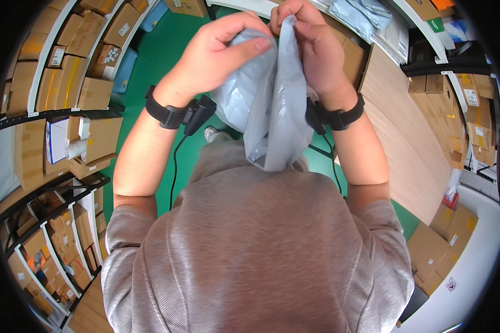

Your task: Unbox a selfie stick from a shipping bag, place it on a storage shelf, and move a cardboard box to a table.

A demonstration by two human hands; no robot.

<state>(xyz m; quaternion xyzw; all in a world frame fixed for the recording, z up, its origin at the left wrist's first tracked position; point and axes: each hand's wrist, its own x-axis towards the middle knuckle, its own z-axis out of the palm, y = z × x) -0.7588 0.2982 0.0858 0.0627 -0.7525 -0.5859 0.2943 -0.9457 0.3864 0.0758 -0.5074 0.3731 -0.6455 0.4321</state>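
A light grey-blue plastic mailing bag (278,122) hangs in front of my chest, crumpled and with its lower end loose. My left hand (228,53) grips the bag's upper left part, thumb lying over the plastic and fingers curled behind it. At the bag's top edge, my right hand (311,44) pinches a fold between thumb and fingers. The two hands are close together at the top. Whatever the bag may contain is hidden. Each wrist wears a black strap with a small black device and a cable.
Shelves of cardboard boxes (97,94) line the left side. To my right stands a wooden tabletop (403,127), with more grey-blue bags (361,16) beyond it. Cartons (439,244) are stacked at the lower right. The floor (155,55) is green.
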